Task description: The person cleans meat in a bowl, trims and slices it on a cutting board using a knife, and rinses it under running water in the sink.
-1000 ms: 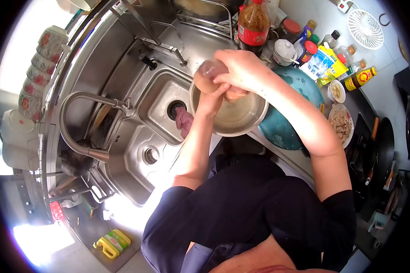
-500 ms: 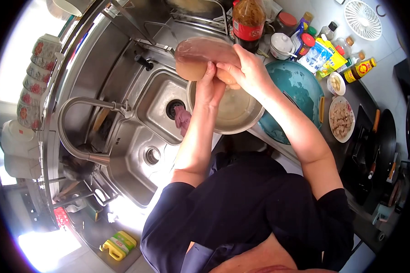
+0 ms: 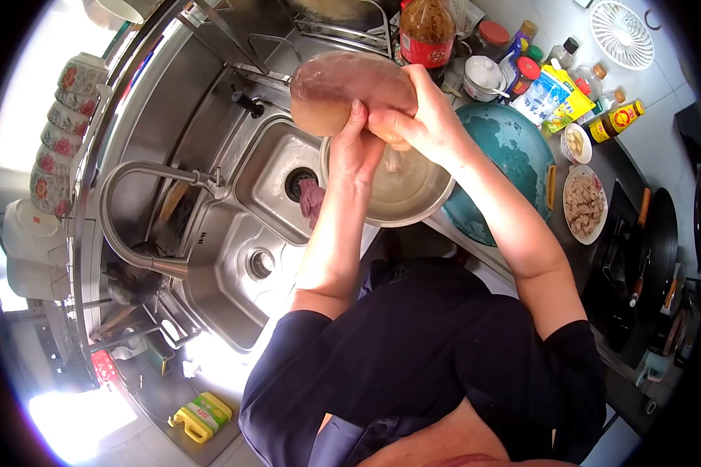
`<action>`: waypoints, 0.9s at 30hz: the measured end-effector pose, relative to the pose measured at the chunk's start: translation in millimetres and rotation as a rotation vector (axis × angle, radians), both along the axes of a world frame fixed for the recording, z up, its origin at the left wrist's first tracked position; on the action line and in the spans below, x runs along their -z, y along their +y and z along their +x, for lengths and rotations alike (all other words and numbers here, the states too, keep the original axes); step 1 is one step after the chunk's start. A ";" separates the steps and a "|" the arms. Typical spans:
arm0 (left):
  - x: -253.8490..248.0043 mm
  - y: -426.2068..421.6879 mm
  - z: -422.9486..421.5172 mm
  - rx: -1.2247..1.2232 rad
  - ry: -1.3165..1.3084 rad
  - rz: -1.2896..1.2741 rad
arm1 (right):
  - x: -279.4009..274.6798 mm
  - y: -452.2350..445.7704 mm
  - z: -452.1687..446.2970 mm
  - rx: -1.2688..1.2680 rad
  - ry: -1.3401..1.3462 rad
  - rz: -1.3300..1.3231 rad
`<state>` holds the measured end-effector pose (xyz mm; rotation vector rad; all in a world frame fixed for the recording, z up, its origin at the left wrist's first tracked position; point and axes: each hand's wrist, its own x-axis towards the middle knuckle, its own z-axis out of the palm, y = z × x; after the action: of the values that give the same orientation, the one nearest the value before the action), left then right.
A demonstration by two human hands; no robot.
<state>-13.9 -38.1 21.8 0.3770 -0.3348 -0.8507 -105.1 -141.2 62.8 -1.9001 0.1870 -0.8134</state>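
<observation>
Along the wall-side edge of the worktop (image 3: pixel 609 165), a large red-labelled bottle (image 3: pixel 426 47), a white lidded pot (image 3: pixel 484 75), a blue-and-white packet (image 3: pixel 539 100) and a yellow-labelled bottle (image 3: pixel 617 121) are lined up. A small bowl (image 3: pixel 583 156) of pale pieces and a plate (image 3: pixel 589 238) of cut meat are set next to each other. At the edge of the double sink (image 3: pixel 222 241), a purple cloth (image 3: pixel 311 201) is bunched near one drain. Beyond the sink, a yellow jug (image 3: pixel 201 417) is placed near the worktop's edge. Floral bowls (image 3: pixel 58 140) are stacked.
</observation>
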 end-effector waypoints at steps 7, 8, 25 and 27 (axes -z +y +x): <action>-21.4 1.3 1.4 -0.029 -0.083 -0.021 | -19.2 2.5 -8.4 -0.257 -0.030 0.457; -20.4 1.6 3.3 -0.014 -0.075 -0.027 | -23.8 1.7 -11.9 -0.322 0.013 0.502; -3.6 17.3 6.4 -0.029 -0.223 0.163 | -35.3 -3.5 -30.4 -0.213 0.128 0.123; -3.1 16.6 7.0 -0.036 -0.315 0.226 | -50.9 -1.7 -17.3 -0.103 0.012 -0.078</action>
<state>-6.9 -21.6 25.0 0.7289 -0.5241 -0.7961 -122.4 -142.9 113.7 -1.9713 0.0651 -0.7489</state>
